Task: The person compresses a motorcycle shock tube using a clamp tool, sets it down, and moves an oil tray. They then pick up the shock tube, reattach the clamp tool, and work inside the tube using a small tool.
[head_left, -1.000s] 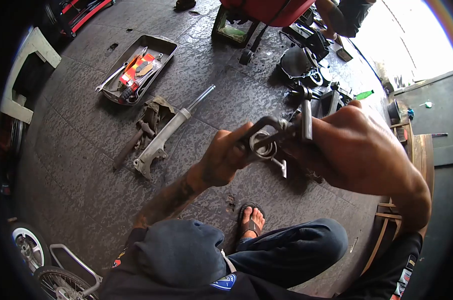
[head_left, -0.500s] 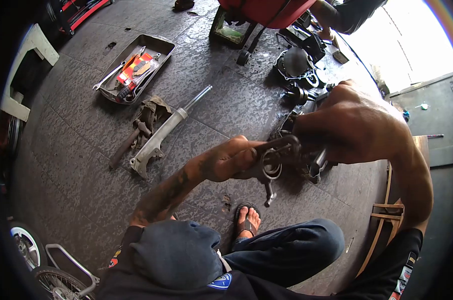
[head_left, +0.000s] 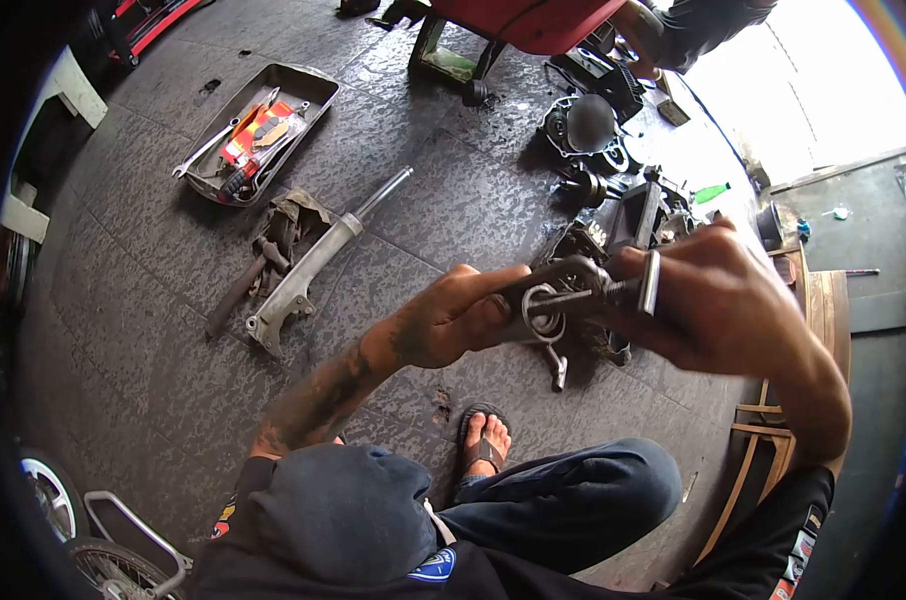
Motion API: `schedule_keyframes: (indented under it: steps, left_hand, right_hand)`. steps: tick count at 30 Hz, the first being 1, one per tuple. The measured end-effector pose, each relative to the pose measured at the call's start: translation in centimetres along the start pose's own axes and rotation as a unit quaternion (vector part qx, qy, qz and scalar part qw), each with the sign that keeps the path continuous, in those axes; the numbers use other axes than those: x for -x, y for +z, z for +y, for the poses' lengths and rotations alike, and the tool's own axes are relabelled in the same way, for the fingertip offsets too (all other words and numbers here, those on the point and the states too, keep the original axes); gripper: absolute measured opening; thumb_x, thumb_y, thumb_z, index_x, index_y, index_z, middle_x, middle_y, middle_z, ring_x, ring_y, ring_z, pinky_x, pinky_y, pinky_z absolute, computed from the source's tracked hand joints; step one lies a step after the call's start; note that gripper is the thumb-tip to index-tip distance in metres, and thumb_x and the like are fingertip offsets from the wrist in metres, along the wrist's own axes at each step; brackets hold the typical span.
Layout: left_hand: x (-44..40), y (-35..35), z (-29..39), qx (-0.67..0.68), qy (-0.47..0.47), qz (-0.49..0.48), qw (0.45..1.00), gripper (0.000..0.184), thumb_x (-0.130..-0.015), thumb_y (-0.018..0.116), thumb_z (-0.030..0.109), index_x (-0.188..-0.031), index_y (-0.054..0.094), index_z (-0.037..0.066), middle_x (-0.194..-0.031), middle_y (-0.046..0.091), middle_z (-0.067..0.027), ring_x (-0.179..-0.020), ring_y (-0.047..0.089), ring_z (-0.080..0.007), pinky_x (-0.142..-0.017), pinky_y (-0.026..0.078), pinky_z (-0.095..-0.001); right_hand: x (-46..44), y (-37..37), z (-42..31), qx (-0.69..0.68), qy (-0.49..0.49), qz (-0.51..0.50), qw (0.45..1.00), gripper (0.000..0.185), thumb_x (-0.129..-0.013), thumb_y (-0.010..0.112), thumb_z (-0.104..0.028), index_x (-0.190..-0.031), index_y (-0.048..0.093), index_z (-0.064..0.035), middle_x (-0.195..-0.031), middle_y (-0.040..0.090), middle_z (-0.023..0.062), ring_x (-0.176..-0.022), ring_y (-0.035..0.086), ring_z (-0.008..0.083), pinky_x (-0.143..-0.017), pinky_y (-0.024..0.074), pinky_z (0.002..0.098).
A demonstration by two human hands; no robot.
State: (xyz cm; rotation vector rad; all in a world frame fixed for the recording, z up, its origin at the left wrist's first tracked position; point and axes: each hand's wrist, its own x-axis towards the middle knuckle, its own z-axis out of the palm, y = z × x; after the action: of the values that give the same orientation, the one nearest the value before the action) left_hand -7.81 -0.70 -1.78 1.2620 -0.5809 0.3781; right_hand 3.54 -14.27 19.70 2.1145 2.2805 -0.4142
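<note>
prob midway thru, judging only by what shows: bent metal tool (head_left: 576, 268) up off floor, between both hands in front of knees, w/ bright ring (head_left: 528, 306) sitting at its middle and small t-shaped piece (head_left: 559, 372) hanging just below. gripping tool's near end firmly in l hand (head_left: 463, 318), thumb and fingers closed. curled at metal bar (head_left: 651, 283) on other end w/ r hand (head_left: 721, 300), prob closed on it, tho blurred, exact finger contact hidden. done so far: tool and ring brought together, bar in reach of r hand. left, as judgement: ring not apart from tool, so work on it prob unfinished; can't tell how much more or how tight. lying on floor, out of both hands: fork leg (head_left: 311, 265) beside rag (head_left: 295, 215) and hammer (head_left: 235, 305), tray (head_left: 320, 88) w/ hand tools, engine parts (head_left: 588, 188) further off. vs. 0.5 s ago: bar now upright and higher, was tilted and lower; r hand lower in view; t-shaped piece moved slightly up and to r side; l hand grip about same. no real change in fork leg or tray, just slight shift in view, likely from head motion.
</note>
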Motion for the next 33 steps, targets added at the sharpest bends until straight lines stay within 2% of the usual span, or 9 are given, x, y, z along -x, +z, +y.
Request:
schedule_keyframes:
  steps: [1,3,8,14,17,20,22,26,33]
  left_hand:
    - [0.2,0.0,-0.5,-0.006,0.002,0.024,1.000,0.048,-0.097,0.041,0.032,-0.132,0.040,-0.002,-0.058,0.050,-0.0022,-0.046,0.044,-0.0069,-0.043,0.038,-0.0242]
    - [0.3,-0.3,-0.8,-0.033,0.008,0.048,0.998,0.045,-0.098,0.040,0.024,-0.138,0.034,0.007,-0.062,0.053,-0.0039,-0.048,0.047,-0.0082,-0.046,0.041,-0.0254]
    - [0.4,-0.7,-1.1,-0.066,0.017,0.083,0.994,0.048,-0.097,0.041,0.024,-0.142,0.029,0.011,-0.062,0.054,-0.0046,-0.047,0.049,-0.0099,-0.046,0.042,-0.0268]
    - [0.5,-0.6,-0.8,-0.091,0.028,0.101,0.990,0.045,-0.097,0.041,0.026,-0.138,0.034,0.008,-0.063,0.056,-0.0063,-0.048,0.051,-0.0126,-0.047,0.043,-0.0289]
    - [0.3,-0.5,-0.2,-0.116,-0.012,0.101,0.988,0.041,-0.096,0.042,0.030,-0.127,0.042,0.003,-0.065,0.057,-0.0067,-0.051,0.054,-0.0140,-0.047,0.043,-0.0294]
    - [-0.2,-0.3,0.4,-0.131,-0.006,0.102,0.986,0.038,-0.096,0.043,0.032,-0.118,0.046,0.001,-0.069,0.060,-0.0077,-0.055,0.059,-0.0158,-0.049,0.044,-0.0308]
    - [-0.3,-0.3,0.5,-0.109,0.011,0.059,0.992,0.039,-0.096,0.042,0.030,-0.124,0.044,0.002,-0.072,0.062,-0.0093,-0.059,0.061,-0.0177,-0.050,0.045,-0.0316]
    - [0.4,0.0,-0.9,-0.067,0.071,0.059,0.993,0.044,-0.096,0.041,0.028,-0.133,0.039,0.004,-0.076,0.063,-0.0114,-0.061,0.063,-0.0187,-0.052,0.047,-0.0317]
    - [1.2,-0.7,-0.6,-0.045,0.052,0.015,0.998,0.046,-0.097,0.040,0.026,-0.137,0.035,0.005,-0.074,0.063,-0.0112,-0.052,0.057,-0.0128,-0.049,0.046,-0.0277]
  right_hand:
    - [0.2,0.3,-0.9,0.045,0.021,0.010,0.999,0.016,-0.091,0.056,-0.019,-0.080,0.057,-0.0065,-0.049,0.053,-0.0005,-0.034,0.048,0.0111,-0.030,0.0320,0.0267]
    - [0.2,1.4,-1.7,0.082,0.045,0.052,0.994,0.018,-0.089,0.059,-0.022,-0.082,0.055,-0.0055,-0.050,0.054,0.0009,-0.034,0.049,0.0124,-0.030,0.0336,0.0289]
    - [-0.5,2.7,-1.8,0.088,0.038,0.133,0.986,0.020,-0.088,0.061,-0.022,-0.081,0.054,-0.0054,-0.051,0.055,0.0033,-0.035,0.051,0.0141,-0.031,0.0363,0.0295]
    - [-0.9,1.7,-2.0,0.111,0.027,0.120,0.986,0.021,-0.089,0.060,-0.023,-0.080,0.053,-0.0050,-0.050,0.053,0.0021,-0.035,0.051,0.0129,-0.031,0.0362,0.0286]
    - [-1.1,0.4,-2.8,0.131,0.098,0.014,0.986,0.013,-0.083,0.064,-0.013,-0.084,0.057,-0.0026,-0.057,0.059,0.0075,-0.044,0.058,0.0218,-0.040,0.0436,0.0328]
    - [-1.7,-0.8,-2.5,0.137,0.069,-0.009,0.988,0.012,-0.084,0.063,-0.014,-0.081,0.057,-0.0041,-0.052,0.055,0.0049,-0.040,0.054,0.0186,-0.039,0.0420,0.0324]
    - [-2.4,-2.3,-2.2,0.109,0.089,-0.144,0.979,0.011,-0.084,0.063,-0.014,-0.084,0.059,-0.0039,-0.049,0.052,0.0036,-0.037,0.052,0.0172,-0.038,0.0411,0.0324]
    - [-1.9,-1.5,-0.6,0.026,0.007,-0.049,0.998,0.012,-0.080,0.067,-0.012,-0.083,0.059,-0.0036,-0.047,0.051,0.0043,-0.037,0.052,0.0196,-0.039,0.0404,0.0331]
    - [-2.2,-1.1,-0.1,-0.007,-0.006,-0.063,0.998,0.019,-0.072,0.070,-0.010,-0.086,0.060,-0.0037,-0.050,0.054,0.0067,-0.044,0.057,0.0242,-0.043,0.0432,0.0331]
